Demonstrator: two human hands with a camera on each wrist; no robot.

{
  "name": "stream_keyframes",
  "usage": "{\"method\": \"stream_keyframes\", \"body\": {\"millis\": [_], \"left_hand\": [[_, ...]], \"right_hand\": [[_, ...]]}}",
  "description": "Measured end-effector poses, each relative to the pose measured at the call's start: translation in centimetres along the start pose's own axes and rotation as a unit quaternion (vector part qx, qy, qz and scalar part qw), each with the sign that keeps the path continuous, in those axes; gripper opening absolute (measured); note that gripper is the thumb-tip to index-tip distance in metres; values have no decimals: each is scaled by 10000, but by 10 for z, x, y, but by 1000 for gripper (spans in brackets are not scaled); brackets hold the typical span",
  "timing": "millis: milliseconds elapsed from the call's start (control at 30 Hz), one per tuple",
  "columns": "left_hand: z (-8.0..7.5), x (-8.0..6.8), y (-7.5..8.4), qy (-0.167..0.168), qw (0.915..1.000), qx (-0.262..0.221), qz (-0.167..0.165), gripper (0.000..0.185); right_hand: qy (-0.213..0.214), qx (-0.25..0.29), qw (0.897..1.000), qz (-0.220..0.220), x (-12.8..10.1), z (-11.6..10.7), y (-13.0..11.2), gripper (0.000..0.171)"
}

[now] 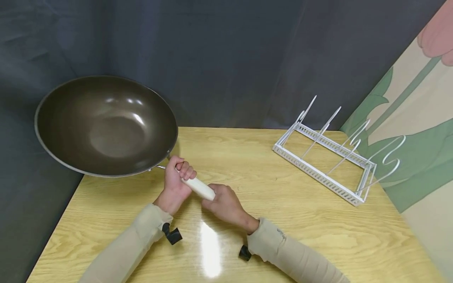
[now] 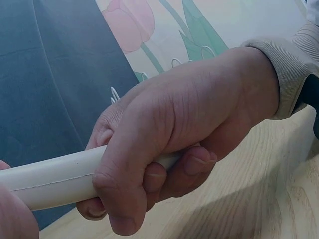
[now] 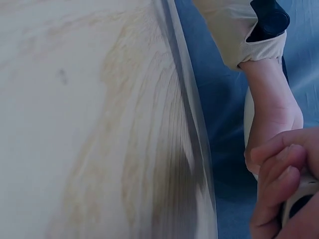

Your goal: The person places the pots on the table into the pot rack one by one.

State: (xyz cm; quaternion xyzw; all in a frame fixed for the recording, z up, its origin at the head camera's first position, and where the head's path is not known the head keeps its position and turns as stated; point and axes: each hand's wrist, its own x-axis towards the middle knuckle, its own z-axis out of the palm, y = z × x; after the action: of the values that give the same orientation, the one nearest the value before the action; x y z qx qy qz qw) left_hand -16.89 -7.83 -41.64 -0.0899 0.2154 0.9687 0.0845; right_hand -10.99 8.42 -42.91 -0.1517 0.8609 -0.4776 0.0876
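Left hand (image 1: 175, 177) is wrapped around the white handle (image 1: 199, 188) near its pan end, forearm angled inward; right hand (image 1: 223, 203) grips the handle's free end, fingers curled beneath; the wok (image 1: 106, 125) is held raised beyond the left hand, above the table (image 1: 247, 165) edge; a wire rack (image 1: 329, 157) stands well right of the right hand.
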Motion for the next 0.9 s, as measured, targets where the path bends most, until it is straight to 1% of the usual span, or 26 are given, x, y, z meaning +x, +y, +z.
{"method": "stream_keyframes", "body": {"millis": [133, 267, 400, 467, 633, 733, 800, 900], "left_hand": [[2, -1, 2, -15, 10000, 83, 19, 44], [6, 0, 3, -220, 9996, 170, 40, 45], [13, 0, 4, -405, 9990, 212, 6, 45], [18, 1, 6, -475, 9985, 280, -35, 46], [24, -2, 8, -595, 9967, 554, -42, 44], [27, -4, 10, -652, 9954, 704, 12, 44], [28, -6, 10, -706, 9944, 788, 10, 45], [32, -7, 8, -880, 9919, 918, 17, 46]], "right_hand": [[34, 124, 9999, 13, -1, 2, -2, 16], [196, 160, 9996, -108, -2, 2, -4, 15], [403, 143, 9990, -150, -5, 2, -8, 15], [532, 166, 9983, -192, -3, 2, -9, 15], [784, 191, 9956, -479, -5, 5, -8, 14], [879, 157, 9941, -619, -6, 8, -7, 14], [915, 142, 9939, -599, -7, 8, -7, 14], [958, 169, 9940, -506, -9, 8, -8, 13]]}}
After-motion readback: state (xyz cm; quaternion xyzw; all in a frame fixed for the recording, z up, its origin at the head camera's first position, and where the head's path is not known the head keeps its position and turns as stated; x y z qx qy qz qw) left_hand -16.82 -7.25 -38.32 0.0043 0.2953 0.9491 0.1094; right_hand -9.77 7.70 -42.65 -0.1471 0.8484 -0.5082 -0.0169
